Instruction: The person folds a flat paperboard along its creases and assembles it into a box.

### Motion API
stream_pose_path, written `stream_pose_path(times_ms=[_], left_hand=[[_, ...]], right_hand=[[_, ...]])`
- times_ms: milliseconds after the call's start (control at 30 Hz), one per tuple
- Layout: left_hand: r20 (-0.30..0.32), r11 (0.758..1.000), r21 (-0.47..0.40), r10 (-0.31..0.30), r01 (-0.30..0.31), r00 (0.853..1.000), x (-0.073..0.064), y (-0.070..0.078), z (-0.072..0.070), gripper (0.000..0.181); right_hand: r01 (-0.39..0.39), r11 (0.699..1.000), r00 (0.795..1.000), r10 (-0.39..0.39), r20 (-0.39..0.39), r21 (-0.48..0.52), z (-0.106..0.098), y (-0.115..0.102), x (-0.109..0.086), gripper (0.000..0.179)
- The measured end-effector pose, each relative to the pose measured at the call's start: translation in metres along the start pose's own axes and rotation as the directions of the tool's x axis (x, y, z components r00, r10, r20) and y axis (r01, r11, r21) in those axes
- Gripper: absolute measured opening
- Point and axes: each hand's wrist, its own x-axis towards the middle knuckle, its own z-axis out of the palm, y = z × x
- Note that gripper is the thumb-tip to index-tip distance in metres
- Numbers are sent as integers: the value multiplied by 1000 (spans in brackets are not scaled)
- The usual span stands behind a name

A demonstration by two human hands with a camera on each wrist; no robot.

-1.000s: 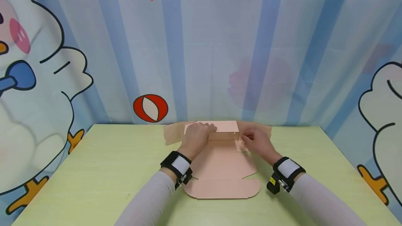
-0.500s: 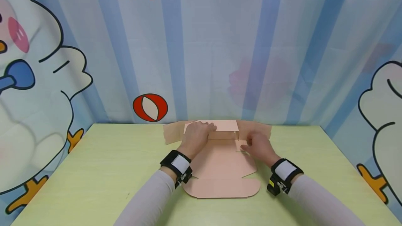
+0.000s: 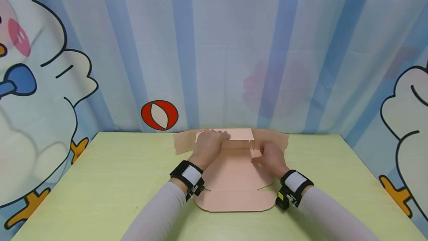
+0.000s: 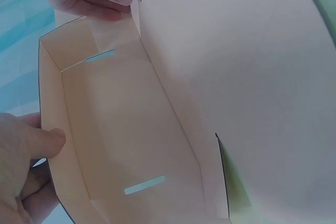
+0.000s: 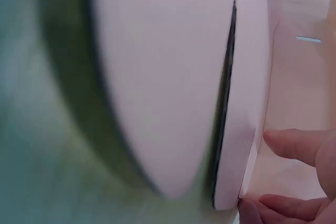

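Slipping is the likeliest trouble for the half-folded pink cardboard box (image 3: 234, 176), which lies at the far side of the counter (image 3: 100, 181): if the left hand (image 3: 208, 146) eased its grip, with the thumb inside and fingers outside, the raised far wall (image 4: 51, 103) could spring flat. The right hand (image 3: 274, 159) is partly curled at the box's right corner; whether it pinches the card I cannot tell. Pressing there off the fold line could crease the panel or tear it near a slot (image 4: 144, 184). The counter is pale yellow-green, and behind it hangs a blue-striped curtain (image 3: 227, 47) printed with white cartoon figures (image 3: 36, 122) and a red ball (image 3: 159, 115).
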Motion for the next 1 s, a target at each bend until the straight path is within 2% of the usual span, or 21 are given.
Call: stream_pose_path(times_ms=[267, 600, 767, 1000], left_hand=[[7, 999, -40, -12, 12, 1000, 1, -1, 1, 29], [-2, 999, -50, -3, 3, 1000, 0, -2, 4, 27], [-1, 998, -60, -10, 9, 1000, 0, -2, 3, 27], [-4, 998, -50, -24, 24, 1000, -2, -3, 0, 29]], right_hand=[[-71, 994, 997, 73, -25, 79, 1, -2, 1, 35], [-140, 987, 989, 143, -29, 80, 5, -3, -1, 41], [-168, 979, 985, 171, -17, 115, 6, -3, 0, 43], [-194, 972, 980, 197, -13, 131, 8, -4, 4, 37]])
